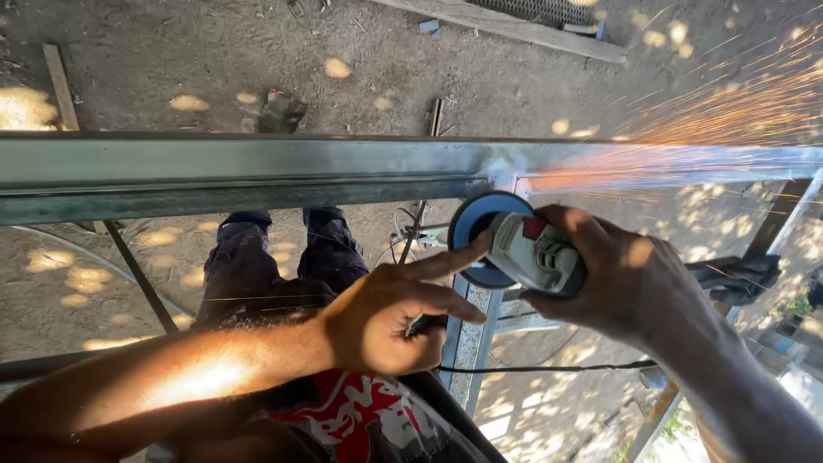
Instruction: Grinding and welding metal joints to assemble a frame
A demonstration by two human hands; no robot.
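Note:
A grey angle grinder [536, 253] with a blue disc guard [471, 227] presses against a long grey steel beam [240, 176] at a welded joint. Orange sparks [729, 111] spray off to the right. My right hand [613, 274] is wrapped around the grinder's body. My left hand [394, 313] grips the black side handle below, its forefinger stretched out toward the guard. A black cord [549, 369] runs from the tool to the right.
Below lies dirt ground [171, 60] with wooden planks [514, 30] and scraps. A vertical steel post [470, 343] drops from the joint. My dark trousers [274, 266] show under the beam. More metal frame parts [771, 231] stand at right.

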